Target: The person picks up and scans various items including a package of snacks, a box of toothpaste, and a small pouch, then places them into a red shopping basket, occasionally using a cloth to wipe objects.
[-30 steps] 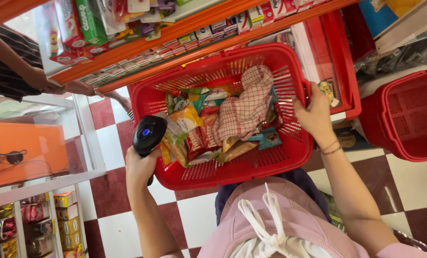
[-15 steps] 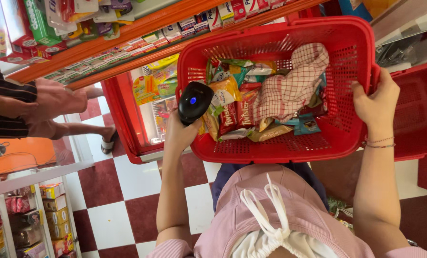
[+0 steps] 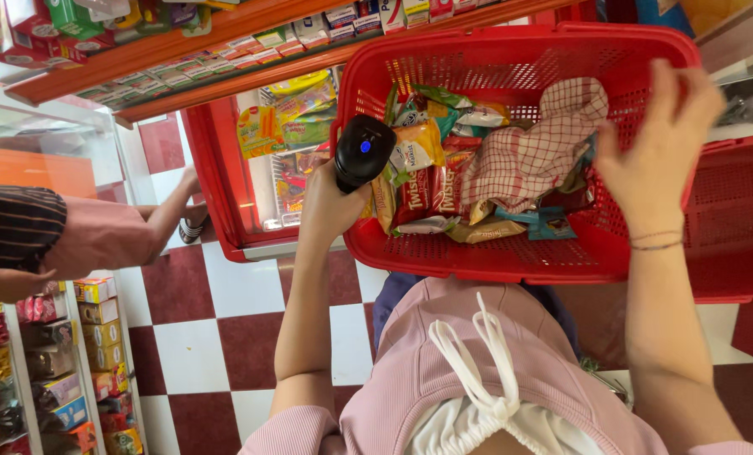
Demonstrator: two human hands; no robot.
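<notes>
A red plastic basket (image 3: 444, 253) sits in front of me, filled with several snack packets (image 3: 418, 181) and a red-and-white checked cloth (image 3: 532, 152). My left hand (image 3: 330, 202) is closed around a black handheld barcode scanner (image 3: 364, 150), its blue light lit, held at the basket's left rim over the packets. My right hand (image 3: 654, 147) hovers with fingers spread over the basket's right side, near the checked cloth, and holds nothing. A thin bracelet circles that wrist.
A red display stand (image 3: 225, 185) with yellow and green packets stands left of the basket. Orange shelves (image 3: 166, 50) of goods run across the top. Another person (image 3: 81, 240) stands at left. A second red basket (image 3: 730, 219) is at right. More stocked shelves (image 3: 64, 371) at lower left.
The view has shifted, bringing the basket closer and rightward. My left hand keeps the scanner at the basket's left rim. My right hand has let go of the right rim and lifted, fingers spread.
</notes>
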